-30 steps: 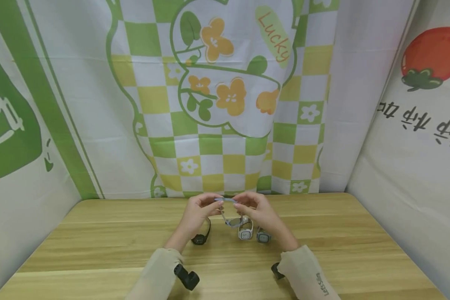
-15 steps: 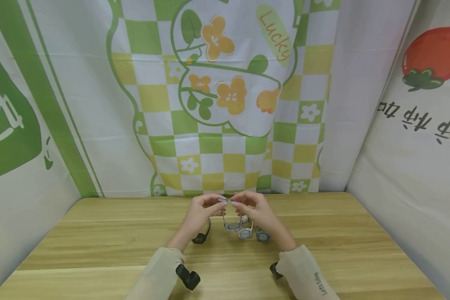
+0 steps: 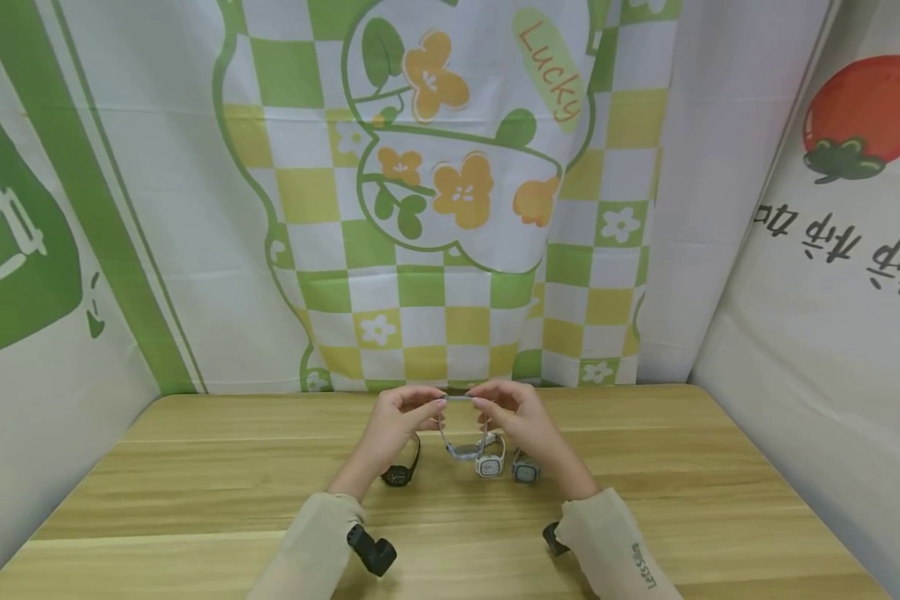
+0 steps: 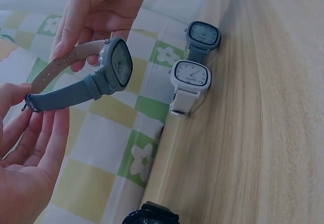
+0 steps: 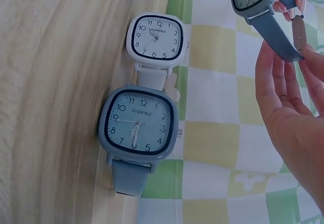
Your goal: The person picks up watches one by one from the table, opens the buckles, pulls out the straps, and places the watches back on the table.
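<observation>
A blue-grey wristwatch (image 3: 465, 452) hangs in the air between both hands, its dial end lowest and its strap forming a loop. My left hand (image 3: 399, 418) pinches the strap near the buckle (image 4: 31, 102). With thumb and fingers, my right hand (image 3: 516, 415) pinches the other side of the strap, whose tan inner face shows a row of holes (image 4: 48, 74). I cannot tell whether the strap is fastened. Behind and to the right stands a white watch (image 3: 489, 467). Beside that is a second blue-grey watch (image 5: 137, 125), near my right wrist.
A black watch (image 3: 397, 475) stands on the wooden table (image 3: 270, 500) by my left wrist. Behind the table's far edge hangs a checkered green and yellow curtain (image 3: 420, 292). White printed cloth (image 3: 817, 375) closes off the right side.
Half a second ago the hands drew closer together at the top of the strap; now they have spread slightly apart again. The held watch swung a little. The standing watches stayed put.
</observation>
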Demonstrator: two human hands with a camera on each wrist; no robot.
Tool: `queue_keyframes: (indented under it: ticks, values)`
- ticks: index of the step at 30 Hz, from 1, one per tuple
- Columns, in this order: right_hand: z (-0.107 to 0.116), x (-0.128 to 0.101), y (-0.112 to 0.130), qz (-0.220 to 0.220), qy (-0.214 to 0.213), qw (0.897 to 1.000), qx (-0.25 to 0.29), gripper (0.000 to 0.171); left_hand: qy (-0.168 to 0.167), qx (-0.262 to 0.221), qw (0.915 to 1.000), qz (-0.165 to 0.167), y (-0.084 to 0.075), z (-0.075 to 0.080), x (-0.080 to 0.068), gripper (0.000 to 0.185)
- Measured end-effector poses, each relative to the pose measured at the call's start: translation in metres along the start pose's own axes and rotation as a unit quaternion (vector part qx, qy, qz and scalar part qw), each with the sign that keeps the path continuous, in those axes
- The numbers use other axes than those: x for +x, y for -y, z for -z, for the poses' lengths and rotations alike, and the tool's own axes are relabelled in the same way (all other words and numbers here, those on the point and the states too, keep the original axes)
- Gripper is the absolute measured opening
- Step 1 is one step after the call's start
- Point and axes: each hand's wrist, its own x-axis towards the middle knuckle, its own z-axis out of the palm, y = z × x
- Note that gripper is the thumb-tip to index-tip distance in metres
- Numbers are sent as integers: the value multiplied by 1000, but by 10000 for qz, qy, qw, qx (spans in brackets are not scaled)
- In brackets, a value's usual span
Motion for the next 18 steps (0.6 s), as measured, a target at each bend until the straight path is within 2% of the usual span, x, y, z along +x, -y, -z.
queue_keyframes:
  ticks: [9,18]
  values:
    - [2,-1,1,-109,-52,9999,64,22,64,72,9999,-87,-3,2,-1,27]
    - [1,-1,-4,21,305,9995,-49,25,299,620,9976,67,-5,3,-2,24]
